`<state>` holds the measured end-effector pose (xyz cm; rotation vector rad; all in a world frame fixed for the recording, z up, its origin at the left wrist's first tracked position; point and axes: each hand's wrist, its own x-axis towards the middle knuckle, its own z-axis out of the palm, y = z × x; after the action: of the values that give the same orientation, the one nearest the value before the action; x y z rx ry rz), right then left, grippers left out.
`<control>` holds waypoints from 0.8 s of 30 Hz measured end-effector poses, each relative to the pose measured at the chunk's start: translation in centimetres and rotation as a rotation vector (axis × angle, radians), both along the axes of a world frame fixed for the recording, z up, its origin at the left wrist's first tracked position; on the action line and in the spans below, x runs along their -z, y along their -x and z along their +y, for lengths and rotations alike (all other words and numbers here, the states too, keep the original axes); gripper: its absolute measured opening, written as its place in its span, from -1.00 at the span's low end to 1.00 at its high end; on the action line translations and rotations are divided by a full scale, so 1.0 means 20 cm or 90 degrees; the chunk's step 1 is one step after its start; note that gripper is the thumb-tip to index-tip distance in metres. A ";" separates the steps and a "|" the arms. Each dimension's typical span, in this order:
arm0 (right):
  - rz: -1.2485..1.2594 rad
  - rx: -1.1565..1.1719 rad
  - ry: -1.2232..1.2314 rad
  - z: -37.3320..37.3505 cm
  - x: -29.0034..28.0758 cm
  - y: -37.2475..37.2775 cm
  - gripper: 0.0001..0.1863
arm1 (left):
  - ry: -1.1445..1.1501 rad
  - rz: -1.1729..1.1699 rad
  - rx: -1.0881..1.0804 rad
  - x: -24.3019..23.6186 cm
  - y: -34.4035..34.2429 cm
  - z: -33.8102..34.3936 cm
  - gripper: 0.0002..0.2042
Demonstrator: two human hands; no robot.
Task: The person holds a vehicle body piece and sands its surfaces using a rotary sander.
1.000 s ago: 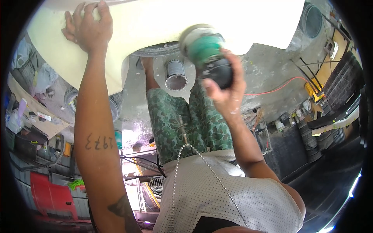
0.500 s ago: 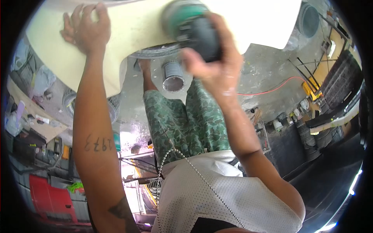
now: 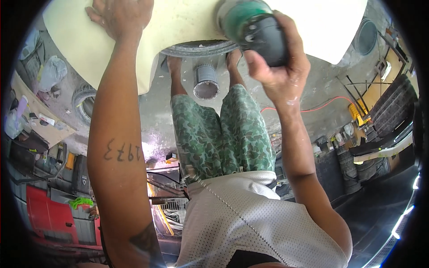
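My right hand [image 3: 286,67] is closed around the black body of a green-and-black power sander [image 3: 254,33]. The sander's round head rests against a large cream-coloured panel [image 3: 183,20], which looks like a curved car body part with a wide arch cut in its near edge. On the left part of that panel lies my left hand [image 3: 123,18], pressed flat, some of its fingers cut off by the top edge of the view. Below the arch shows part of a dark, dusty tyre [image 3: 196,49].
A grey tin can [image 3: 206,82] stands on the floor between my feet. A red hose [image 3: 319,106] runs across the floor at right. Another tyre [image 3: 82,102] and a plastic bag [image 3: 52,73] lie at left; a grey bucket [image 3: 365,35] stands at far right.
The sander in my right hand has moved right and slightly nearer along the panel. My left hand stays at about the same place on it, while the whole view has shifted.
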<state>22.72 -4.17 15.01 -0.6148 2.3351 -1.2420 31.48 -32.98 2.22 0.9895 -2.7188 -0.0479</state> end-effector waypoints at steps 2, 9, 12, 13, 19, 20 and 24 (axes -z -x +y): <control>0.006 -0.038 -0.024 0.01 0.00 0.01 -0.17 | -0.010 0.001 -0.005 -0.01 0.01 0.00 -0.79; -0.033 0.165 -0.011 0.14 -0.06 0.06 -0.18 | -0.001 -0.004 0.002 0.03 -0.03 -0.01 -0.76; -0.029 0.090 -0.064 0.04 -0.05 -0.04 -0.15 | -0.009 -0.008 0.006 0.06 -0.04 -0.03 -0.74; -0.028 0.074 -0.003 -0.04 -0.02 -0.08 -0.13 | -0.014 -0.009 0.011 0.07 -0.05 -0.03 -0.72; -0.031 -0.042 -0.033 -0.15 -0.04 -0.16 -0.22 | 0.040 -0.137 0.016 0.10 -0.07 -0.11 -0.61; -0.034 -0.040 -0.028 -0.11 -0.04 -0.13 -0.22 | 0.018 -0.107 0.027 0.11 -0.06 -0.10 -0.61; -0.065 0.144 -0.051 0.22 -0.04 0.11 -0.17 | 0.006 -0.120 0.017 0.08 -0.05 -0.08 -0.59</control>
<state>20.61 0.22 15.88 -0.2591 2.4059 -1.2364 32.56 -34.60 0.55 1.0029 -2.8988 0.0570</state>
